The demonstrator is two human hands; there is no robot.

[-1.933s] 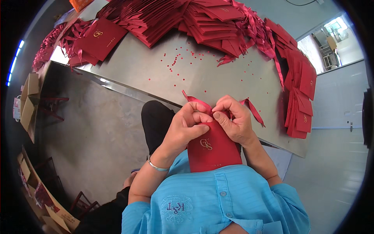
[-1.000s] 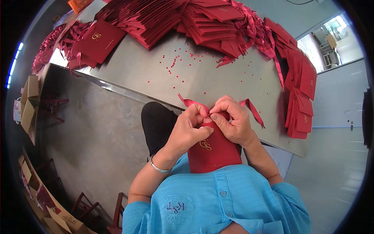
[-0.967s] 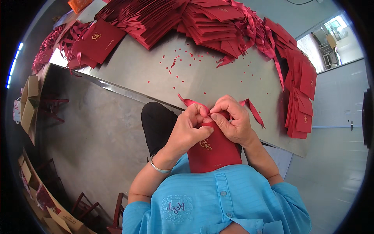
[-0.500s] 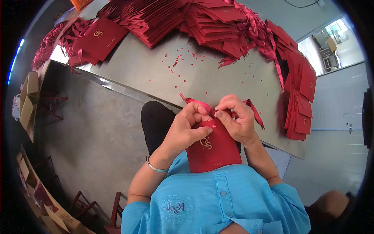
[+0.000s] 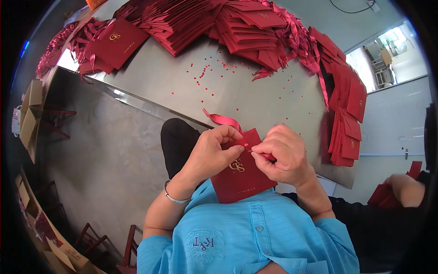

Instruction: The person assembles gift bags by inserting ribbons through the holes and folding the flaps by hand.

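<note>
A flat red paper gift bag (image 5: pixel 246 180) with a gold emblem leans against my front, tilted, near the table edge. My left hand (image 5: pixel 212 150) is closed on its top edge, thumb in front and fingers behind. A red ribbon (image 5: pixel 226 121) trails from behind the bag's top toward the table, its pointed end to the left. My right hand (image 5: pixel 285 155) is closed in a pinch beside a small hole near the top of the bag. Red ribbon shows between its thumb and fingers, pulled out in front of the bag.
The metal table (image 5: pixel 150 77) carries scattered red paper dots (image 5: pixel 205 68). Stacks of red bags (image 5: pixel 178 23), loose ribbons (image 5: pixel 299 39) and another stack (image 5: pixel 346 118) line its far and right sides. A co-worker's hand (image 5: pixel 406 189) holds red bags at right. Cardboard boxes (image 5: pixel 32 109) stand at left.
My right hand has moved down and right from the bag's top edge to its front, drawing ribbon with it. The bag has tilted. A co-worker's arm with red bags has come into view at right.
</note>
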